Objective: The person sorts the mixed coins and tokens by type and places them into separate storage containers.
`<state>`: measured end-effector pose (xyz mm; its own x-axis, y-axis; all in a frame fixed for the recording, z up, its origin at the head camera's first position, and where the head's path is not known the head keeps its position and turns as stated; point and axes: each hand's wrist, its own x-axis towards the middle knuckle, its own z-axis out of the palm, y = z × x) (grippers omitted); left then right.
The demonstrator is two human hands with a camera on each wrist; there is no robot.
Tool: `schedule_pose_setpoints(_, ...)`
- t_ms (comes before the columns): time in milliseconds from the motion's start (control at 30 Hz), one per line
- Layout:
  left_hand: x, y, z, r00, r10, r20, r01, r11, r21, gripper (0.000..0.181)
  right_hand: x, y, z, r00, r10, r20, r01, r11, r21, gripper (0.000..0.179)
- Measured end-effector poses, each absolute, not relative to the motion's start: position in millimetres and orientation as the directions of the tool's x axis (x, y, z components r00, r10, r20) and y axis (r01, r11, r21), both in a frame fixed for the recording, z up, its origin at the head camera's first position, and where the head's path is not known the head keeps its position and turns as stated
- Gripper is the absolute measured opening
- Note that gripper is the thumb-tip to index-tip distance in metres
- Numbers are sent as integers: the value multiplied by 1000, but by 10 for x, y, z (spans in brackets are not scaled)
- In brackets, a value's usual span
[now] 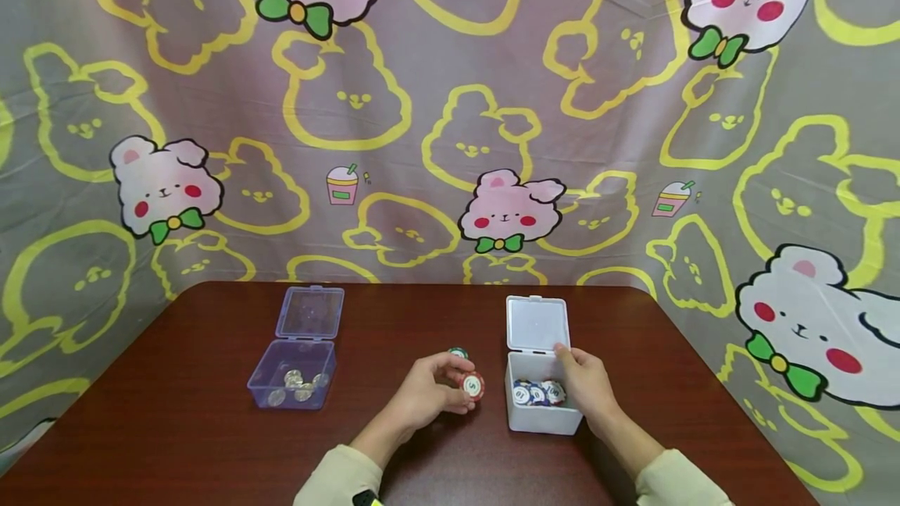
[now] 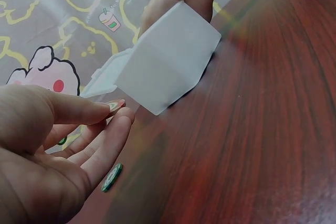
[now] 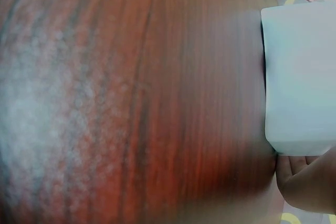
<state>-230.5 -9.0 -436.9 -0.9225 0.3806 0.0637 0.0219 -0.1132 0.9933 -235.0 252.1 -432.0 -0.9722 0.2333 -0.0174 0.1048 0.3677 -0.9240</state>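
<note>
My left hand [image 1: 425,395] pinches a red-and-white poker chip [image 1: 473,386] between thumb and fingertips, just left of the white plastic box [image 1: 540,419]. A green-edged poker chip [image 2: 112,177] lies on the table under that hand in the left wrist view. Several blue and white poker chips [image 1: 537,393] sit in the white box, whose lid [image 1: 537,322] stands raised at the back. On the box's right side, my right hand [image 1: 591,387] grips the wall, its thumb at the rim near the hinge. In the right wrist view its fingers [image 3: 299,165] are partly hidden by the box.
To the left stands a clear purple plastic box [image 1: 258,377] with its lid up and several silvery coins [image 1: 294,379] inside. Both boxes rest on a dark red wooden table [image 1: 415,318]. A cartoon-printed curtain [image 1: 422,170] hangs behind and along the sides.
</note>
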Motion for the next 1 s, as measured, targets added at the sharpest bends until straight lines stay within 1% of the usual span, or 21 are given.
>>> schedule_pose_setpoints(467,-2265,-24,-4291,-899,430,81,12,-160,987,38,-2350,2531,-4326,-972,237,6,88,383,-920,48)
schedule_pose_setpoints(1000,-2238,102,-4259,-891,447,75,-19,-203,979,38,-2348,2515,-4370,-971,240,22,74,381,-922,47)
